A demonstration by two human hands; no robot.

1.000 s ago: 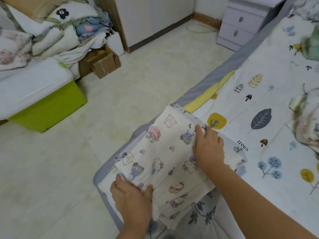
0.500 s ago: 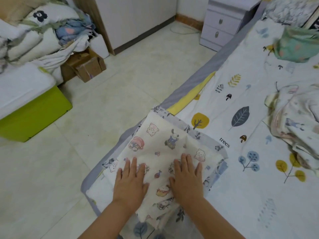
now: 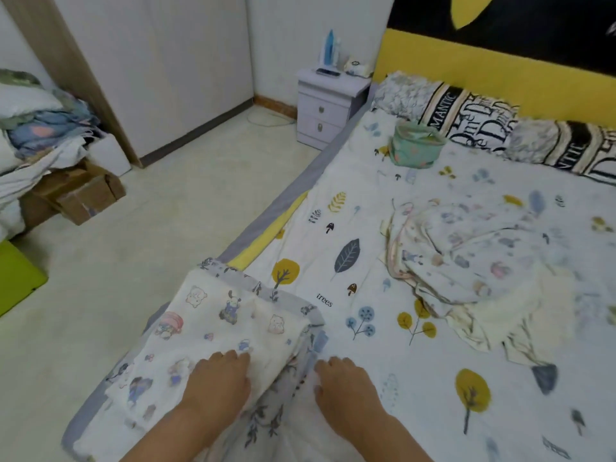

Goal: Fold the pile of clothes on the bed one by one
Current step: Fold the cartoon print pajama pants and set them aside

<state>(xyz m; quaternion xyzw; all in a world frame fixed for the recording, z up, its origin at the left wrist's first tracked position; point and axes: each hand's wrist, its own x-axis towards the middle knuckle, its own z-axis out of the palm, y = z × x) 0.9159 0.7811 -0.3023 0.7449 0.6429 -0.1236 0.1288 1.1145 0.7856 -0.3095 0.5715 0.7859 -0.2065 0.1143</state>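
Observation:
A folded cream garment with cartoon animals lies on a stack of folded clothes at the near left corner of the bed. My left hand rests flat on its near end, fingers straight. My right hand lies to the right of the stack on the sheet, fingers loosely bent, holding nothing. The pile of unfolded clothes, pale and crumpled, sits on the bed about an arm's length beyond my right hand.
A green fabric pouch stands near the pillows at the head of the bed. A white nightstand stands beside the bed. Left across the floor are cardboard boxes, heaped bedding and a lime-green bin.
Both hands slid back along the folded garment toward me, and my right hand came off it onto the sheet. The view lifted toward the head of the bed.

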